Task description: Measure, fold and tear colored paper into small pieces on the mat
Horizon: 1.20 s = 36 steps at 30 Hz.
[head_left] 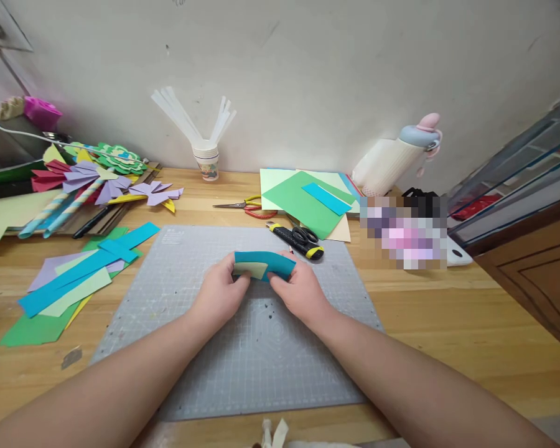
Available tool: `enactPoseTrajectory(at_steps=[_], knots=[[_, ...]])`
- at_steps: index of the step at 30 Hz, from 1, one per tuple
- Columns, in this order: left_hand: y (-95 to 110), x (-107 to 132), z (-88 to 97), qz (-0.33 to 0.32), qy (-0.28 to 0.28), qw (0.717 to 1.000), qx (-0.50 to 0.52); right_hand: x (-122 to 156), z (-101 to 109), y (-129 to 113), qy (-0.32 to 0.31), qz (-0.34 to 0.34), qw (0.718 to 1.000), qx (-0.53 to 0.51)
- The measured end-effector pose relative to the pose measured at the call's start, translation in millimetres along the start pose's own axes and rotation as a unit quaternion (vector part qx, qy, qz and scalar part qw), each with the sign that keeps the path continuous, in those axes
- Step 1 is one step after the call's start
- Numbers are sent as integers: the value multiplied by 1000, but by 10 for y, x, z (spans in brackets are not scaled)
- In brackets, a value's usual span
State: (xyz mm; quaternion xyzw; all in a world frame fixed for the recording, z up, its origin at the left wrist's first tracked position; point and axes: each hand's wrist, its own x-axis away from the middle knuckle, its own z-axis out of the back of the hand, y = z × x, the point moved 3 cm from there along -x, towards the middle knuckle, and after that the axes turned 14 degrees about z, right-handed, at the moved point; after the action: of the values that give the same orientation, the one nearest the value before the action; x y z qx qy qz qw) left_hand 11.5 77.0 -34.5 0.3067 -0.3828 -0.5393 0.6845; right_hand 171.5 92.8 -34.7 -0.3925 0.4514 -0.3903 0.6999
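L hand (pixel 220 285) & R hand (pixel 304 287): apart from ea. other, both clamped on a blue paper strip (pixel 282 266), one at ea. end, thumbs on near face. Strip appears raised over the mat (pixel 266 354), slightly bowed, w/ pale green piece (pixel 251 269) against near face, L side; glued or loose, cannot tell. Two-ended grip prob. gives control of the bend. Mat lies central, prob. to protect table (pixel 424 298). Knife (pixel 289 238) & black scissors (pixel 305 236) at mat's far edge, prob. for easy reach. Cut pieces (pixel 74 277) piled L of mat, sheets (pixel 287 196) stacked beyond, prob. sorted by size. Cup (pixel 208 167) stands white sticks (pixel 177 115) up, prob. for tidiness.
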Motion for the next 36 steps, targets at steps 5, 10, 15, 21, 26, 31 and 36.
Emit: enactPoseTrajectory(at_steps=[5,10,15,21,26,31,36], knots=[[-15,21,-8,8,36,999,-34,7,-7,-22,15,-2,1000,-14],[-15,29,-24,12,47,996,-70,31,-26,13,19,-8,999,-25],[18,60,-18,21,67,991,-117,43,-25,39,19,-15,1000,-19],[47,102,-16,31,108,974,-195,35,-26,38,15,-23,1000,2],[19,105,-41,31,130,960,-244,51,-36,50,5,-25,1000,-8],[5,112,-71,27,133,953,-271,51,-28,15,-5,-19,1000,-14],[18,119,-32,29,138,949,-282,32,-24,-10,-9,-11,1000,-5]])
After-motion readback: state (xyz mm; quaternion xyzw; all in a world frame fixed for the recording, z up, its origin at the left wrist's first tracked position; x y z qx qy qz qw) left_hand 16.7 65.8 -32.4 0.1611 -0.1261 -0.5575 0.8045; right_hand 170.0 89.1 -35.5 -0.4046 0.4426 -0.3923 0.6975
